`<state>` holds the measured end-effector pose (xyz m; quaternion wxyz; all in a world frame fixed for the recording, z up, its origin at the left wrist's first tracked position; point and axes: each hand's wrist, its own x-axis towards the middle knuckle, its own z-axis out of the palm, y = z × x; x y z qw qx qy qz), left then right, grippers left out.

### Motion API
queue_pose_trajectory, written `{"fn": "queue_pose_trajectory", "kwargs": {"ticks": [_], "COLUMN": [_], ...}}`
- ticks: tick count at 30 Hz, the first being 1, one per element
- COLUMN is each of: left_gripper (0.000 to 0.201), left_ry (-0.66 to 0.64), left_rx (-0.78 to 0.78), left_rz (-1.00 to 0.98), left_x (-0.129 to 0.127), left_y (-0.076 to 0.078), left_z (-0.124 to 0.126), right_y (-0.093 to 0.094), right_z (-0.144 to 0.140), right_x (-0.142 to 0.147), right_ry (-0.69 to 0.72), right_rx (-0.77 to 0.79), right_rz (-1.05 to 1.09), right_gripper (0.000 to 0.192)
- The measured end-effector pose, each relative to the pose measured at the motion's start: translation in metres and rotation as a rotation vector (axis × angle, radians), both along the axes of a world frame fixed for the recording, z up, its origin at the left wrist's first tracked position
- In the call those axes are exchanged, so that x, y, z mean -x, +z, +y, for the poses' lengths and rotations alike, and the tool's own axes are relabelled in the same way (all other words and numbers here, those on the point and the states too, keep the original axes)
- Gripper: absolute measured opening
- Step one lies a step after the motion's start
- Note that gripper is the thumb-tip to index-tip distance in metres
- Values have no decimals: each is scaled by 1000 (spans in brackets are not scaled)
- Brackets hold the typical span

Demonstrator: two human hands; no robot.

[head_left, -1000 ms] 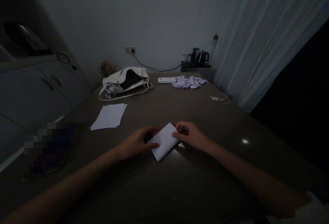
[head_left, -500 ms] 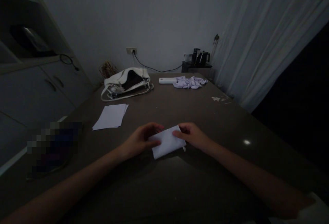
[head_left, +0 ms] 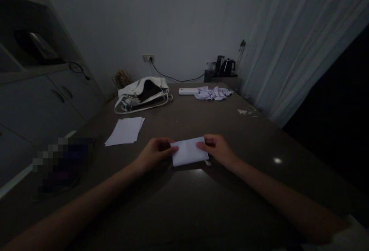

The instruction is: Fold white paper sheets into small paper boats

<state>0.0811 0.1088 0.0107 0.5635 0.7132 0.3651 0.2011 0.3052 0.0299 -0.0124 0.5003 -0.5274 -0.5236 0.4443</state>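
A folded sheet of white paper (head_left: 188, 154) is held just above the dark table (head_left: 184, 205), its long side nearly level. My left hand (head_left: 155, 153) pinches its left edge, thumb on top and fingers behind. On the right edge, near the upper corner, my right hand (head_left: 217, 149) grips it the same way. A small pale bit (head_left: 208, 163) shows by the paper's lower right corner; I cannot make out what it is. To the left lies a short stack of white paper sheets (head_left: 125, 131).
Toward the back stands an open white handbag (head_left: 144, 91). Right of it are a white bar-shaped object (head_left: 188, 91) and a heap of folded paper pieces (head_left: 213, 93). Small scraps (head_left: 247, 111) lie near the right edge. A blurred dark object (head_left: 65, 164) is at the left.
The folded paper has turned to lie more level and risen slightly in view. My left hand has shifted from the lower left part to the left edge, its fingers closing on it.
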Motion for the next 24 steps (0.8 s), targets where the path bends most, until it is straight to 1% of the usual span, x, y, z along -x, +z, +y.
{"fn": "queue_pose_trajectory", "kwargs": {"ticks": [5,9,11,15,17,20,24], "left_gripper": [33,32,33,32,34,36,36], "left_ry": [-24,-87,-152,-286,-316,-339,-352], "left_rx": [9,-19,-65,-188,-263,-356,-389], "left_rz": [-19,-22,-16,71,137,194,215], "left_x": [1,2,2,0,-1,-2,-1], "left_y": [-4,-3,-2,2,4,6,5], "left_z": [3,2,-1,-11,-15,-18,-17], "right_y": [-2,-4,-3,-1,0,1,3], "right_z": [0,1,0,-5,-8,-10,-10], "right_x": [0,0,1,8,12,16,16], "right_ry": [-12,-10,19,162,210,231,244], "right_rx": [-20,-17,-13,9,6,5,4], "right_rz": [-3,-22,-58,-107,-126,-154,-168], "right_gripper": [28,28,27,27,29,31,29]}}
